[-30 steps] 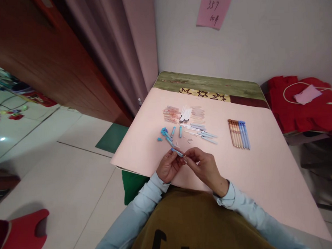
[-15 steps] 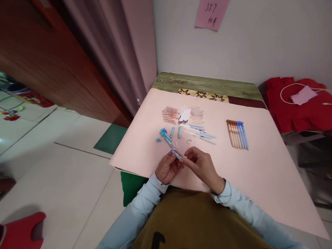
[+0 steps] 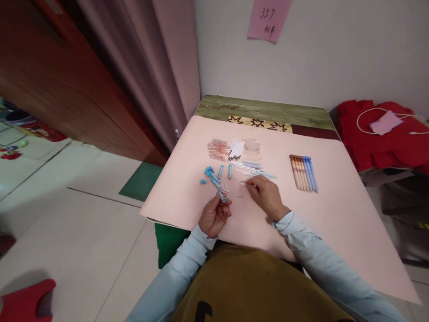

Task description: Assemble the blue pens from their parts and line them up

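My left hand (image 3: 215, 215) is closed on a short blue pen barrel (image 3: 222, 196), its hollow end tilted toward me. My right hand (image 3: 267, 196) reaches over the paper with thumb and forefinger pinched at some small whitish pieces (image 3: 241, 182); whether one is between the fingertips I cannot make out. Between the hands lies a tiny greyish piece (image 3: 240, 196). Beyond the left hand are blue pen tops (image 3: 209, 170) in a small heap and loose blue barrels (image 3: 230, 171). White refills (image 3: 237, 148) with dark tips lie farther back.
Pinkish clear tubes (image 3: 218, 149) and paler tubes (image 3: 252, 149) flank the refills. A row of brown and blue pens (image 3: 304, 173) lies at right. Pink paper (image 3: 344, 250) covers the table (image 3: 269, 104). Red cloth (image 3: 386, 141) with a white cable sits beyond the right edge.
My right hand has left the blue barrel and moved right and forward to the small pieces. The left hand keeps the barrel, now with its hollow end showing. A tiny piece now shows between the hands.
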Available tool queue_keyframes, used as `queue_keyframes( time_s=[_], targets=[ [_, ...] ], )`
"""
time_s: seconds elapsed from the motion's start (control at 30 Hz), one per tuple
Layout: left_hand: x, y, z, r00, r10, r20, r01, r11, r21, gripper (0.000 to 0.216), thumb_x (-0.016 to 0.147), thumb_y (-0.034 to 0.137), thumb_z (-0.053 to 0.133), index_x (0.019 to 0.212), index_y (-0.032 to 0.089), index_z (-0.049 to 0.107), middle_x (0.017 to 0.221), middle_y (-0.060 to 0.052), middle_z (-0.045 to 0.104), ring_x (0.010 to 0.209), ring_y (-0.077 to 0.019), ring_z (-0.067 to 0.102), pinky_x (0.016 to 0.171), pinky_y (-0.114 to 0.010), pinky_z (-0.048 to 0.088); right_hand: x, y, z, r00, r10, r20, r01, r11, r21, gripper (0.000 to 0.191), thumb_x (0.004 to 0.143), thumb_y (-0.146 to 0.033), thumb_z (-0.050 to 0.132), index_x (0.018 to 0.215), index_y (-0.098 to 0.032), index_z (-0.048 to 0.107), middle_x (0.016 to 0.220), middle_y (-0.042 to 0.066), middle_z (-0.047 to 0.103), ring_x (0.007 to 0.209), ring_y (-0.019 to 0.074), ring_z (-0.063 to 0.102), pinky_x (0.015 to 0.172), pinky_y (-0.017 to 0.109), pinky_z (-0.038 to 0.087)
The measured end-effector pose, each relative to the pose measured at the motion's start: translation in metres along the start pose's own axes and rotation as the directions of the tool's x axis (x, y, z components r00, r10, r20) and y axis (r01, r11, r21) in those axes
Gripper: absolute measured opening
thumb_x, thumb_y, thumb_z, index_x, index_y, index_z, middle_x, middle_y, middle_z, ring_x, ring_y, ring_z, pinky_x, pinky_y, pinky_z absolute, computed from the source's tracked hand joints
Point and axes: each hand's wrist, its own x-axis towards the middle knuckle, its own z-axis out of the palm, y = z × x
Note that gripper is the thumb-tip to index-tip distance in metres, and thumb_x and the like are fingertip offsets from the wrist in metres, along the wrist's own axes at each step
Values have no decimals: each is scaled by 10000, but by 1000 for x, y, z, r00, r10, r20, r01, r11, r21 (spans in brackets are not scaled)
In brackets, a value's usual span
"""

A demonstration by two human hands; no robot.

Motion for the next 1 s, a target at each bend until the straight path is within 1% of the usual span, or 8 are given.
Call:
queue_keyframes(
  time_s=[0.13, 0.33, 0.43, 0.57, 0.7, 0.8, 0.87, 1.0],
  targets=[
    [-2, -2, 2, 1000, 13, 20, -13, 1000, 15, 185, 890, 324, 636, 926, 145, 603, 676, 5, 616, 492, -69, 517, 502, -206, 454, 7, -3, 6, 997, -34, 65, 38, 997, -64, 211, 935, -265, 522, 1018, -229, 713, 1003, 46, 690, 865, 160, 629, 707, 245, 422],
    [-2, -4, 3, 995, 40, 86, -40, 999, 5, 183, 863, 312, 668, 922, 152, 606, 650, 21, 568, 519, -78, 467, 546, -232, 412, 8, 0, 5, 995, -30, 100, 41, 993, -109, 166, 927, -272, 520, 931, -195, 667, 934, 52, 675, 828, 170, 609, 704, 250, 403],
    [-3, -4, 3, 996, 40, 83, -41, 999, 12, 171, 871, 301, 653, 934, 150, 607, 650, 19, 562, 520, -78, 457, 549, -234, 398, 4, -1, 1, 999, 14, 39, -11, 996, -83, 180, 926, -270, 476, 928, -181, 633, 887, 58, 660, 783, 174, 592, 695, 261, 396],
    [-4, -4, 3, 996, 37, 77, -39, 999, 24, 166, 871, 292, 650, 941, 148, 607, 651, 12, 570, 526, -82, 466, 556, -237, 396, -2, 2, -4, 989, 129, -66, -123, 988, 91, 204, 915, -288, 452, 953, -181, 622, 783, 29, 652, 682, 165, 566, 654, 260, 400],
    [-4, -4, 4, 997, 38, 73, -40, 999, 23, 155, 867, 282, 654, 931, 147, 615, 653, 10, 575, 532, -82, 472, 560, -239, 399, -4, 9, -7, 980, 166, -107, -145, 973, 178, 240, 894, -320, 480, 982, -180, 654, 833, 43, 687, 726, 180, 597, 692, 272, 429],
    [-3, -4, 3, 996, 41, 82, -42, 999, 17, 147, 864, 277, 656, 924, 148, 621, 658, 7, 580, 535, -85, 475, 560, -242, 399, -4, 11, -7, 983, 168, -75, -156, 978, 140, 216, 885, -323, 501, 906, -190, 669, 805, 34, 688, 705, 180, 595, 673, 273, 419],
    [-3, -5, 2, 996, 39, 84, -41, 999, 17, 149, 860, 275, 661, 926, 146, 625, 661, 5, 583, 537, -87, 479, 561, -244, 400, -3, 10, -6, 983, 173, -56, -167, 982, 88, 198, 880, -321, 522, 907, -198, 675, 784, 21, 682, 683, 173, 589, 649, 268, 404],
    [-3, -4, 3, 997, 40, 71, -41, 999, 15, 155, 861, 279, 661, 933, 146, 627, 655, 4, 583, 540, -89, 483, 566, -246, 402, -1, 5, -2, 993, 105, -48, -107, 993, -41, 183, 880, -288, 547, 951, -222, 703, 945, 24, 701, 814, 174, 622, 691, 264, 406]
  ],
)
